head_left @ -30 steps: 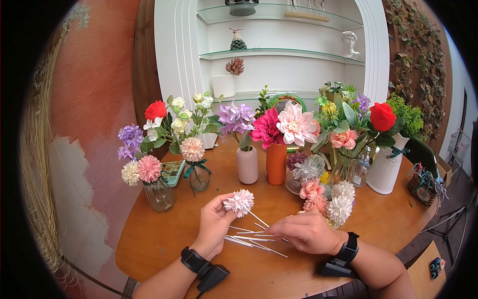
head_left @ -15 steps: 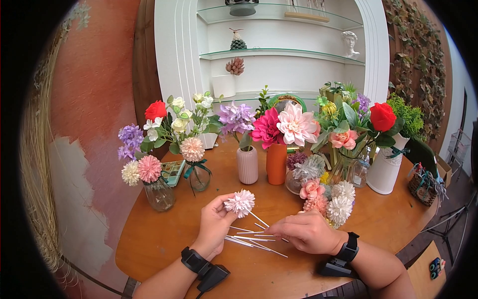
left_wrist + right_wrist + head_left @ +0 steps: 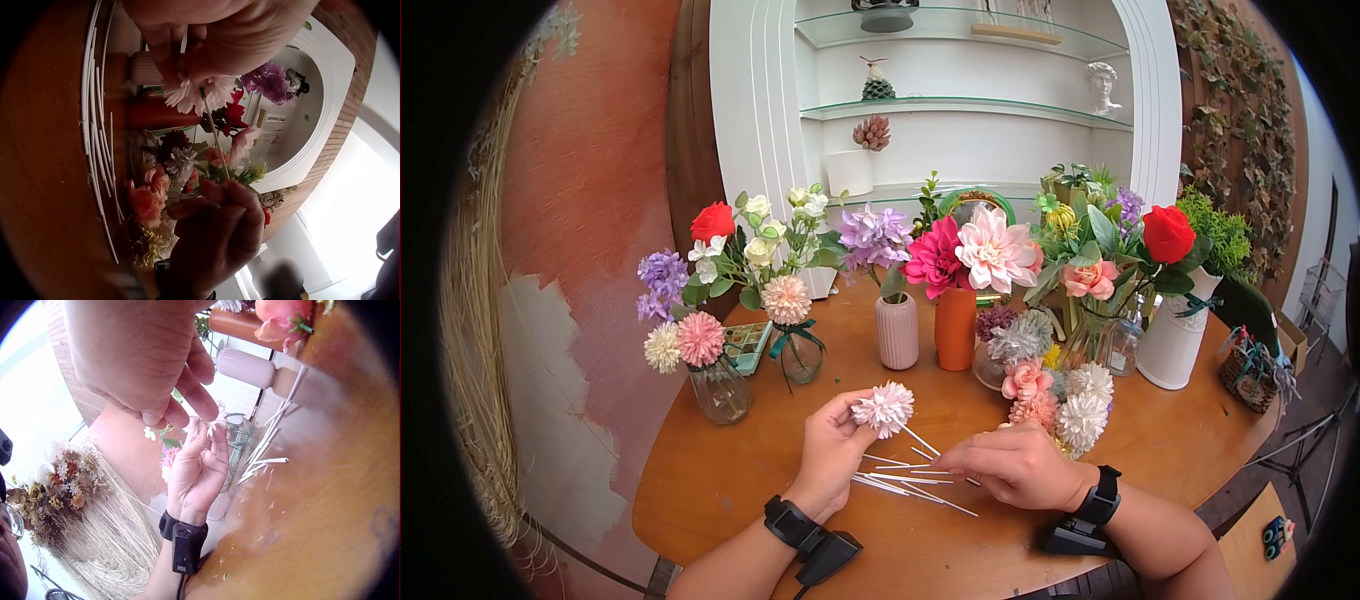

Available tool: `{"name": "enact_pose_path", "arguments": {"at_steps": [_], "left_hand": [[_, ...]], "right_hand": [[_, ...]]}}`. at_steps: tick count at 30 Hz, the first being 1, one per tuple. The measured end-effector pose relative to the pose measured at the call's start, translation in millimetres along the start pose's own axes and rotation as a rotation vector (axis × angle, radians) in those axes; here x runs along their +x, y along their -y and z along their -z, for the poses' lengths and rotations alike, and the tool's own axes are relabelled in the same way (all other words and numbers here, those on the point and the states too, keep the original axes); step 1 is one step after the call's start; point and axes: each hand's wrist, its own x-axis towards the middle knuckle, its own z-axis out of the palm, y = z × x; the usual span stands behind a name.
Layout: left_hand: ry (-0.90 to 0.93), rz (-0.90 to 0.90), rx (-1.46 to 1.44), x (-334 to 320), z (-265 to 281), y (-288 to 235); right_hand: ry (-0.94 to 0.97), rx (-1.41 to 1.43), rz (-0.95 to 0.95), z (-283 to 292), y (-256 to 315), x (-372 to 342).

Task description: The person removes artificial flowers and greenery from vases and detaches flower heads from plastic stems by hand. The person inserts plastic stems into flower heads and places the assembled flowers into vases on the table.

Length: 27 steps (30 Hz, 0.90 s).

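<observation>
My left hand pinches a pale pink pompom-shaped artificial flower by its head, above the table. From the flower's green base a thin white stick runs to my right hand, as the left wrist view shows. Thumb and fingertips of that right hand pinch the stick's far end. Beneath both hands, several loose white sticks lie in a crossed pile on the wooden table. The right hand's own fingers cover much of the flower in the right wrist view.
Behind the hands stand a ribbed pink vase, an orange vase and a white pitcher with flowers. Glass vases hold blooms on the left. Loose white pompom flowers lie close beyond the right hand. A small basket sits at the right edge.
The flower in my left hand has shifted very slightly to the right, toward the right hand. The right hand and the loose sticks look unmoved.
</observation>
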Motion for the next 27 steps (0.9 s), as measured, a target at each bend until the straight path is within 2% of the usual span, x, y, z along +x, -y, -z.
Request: {"name": "enact_pose_path", "arguments": {"at_steps": [22, 27], "left_hand": [[-0.004, 0.019, -0.008, 0.9, 1.7, 2.1], [0.007, 0.034, -0.01, 0.6, 1.4, 0.8]], "right_hand": [[0.014, 0.007, -0.006, 0.4, -0.3, -0.1], [0.035, 0.037, 0.041, -2.2, -3.7, -1.6]]}}
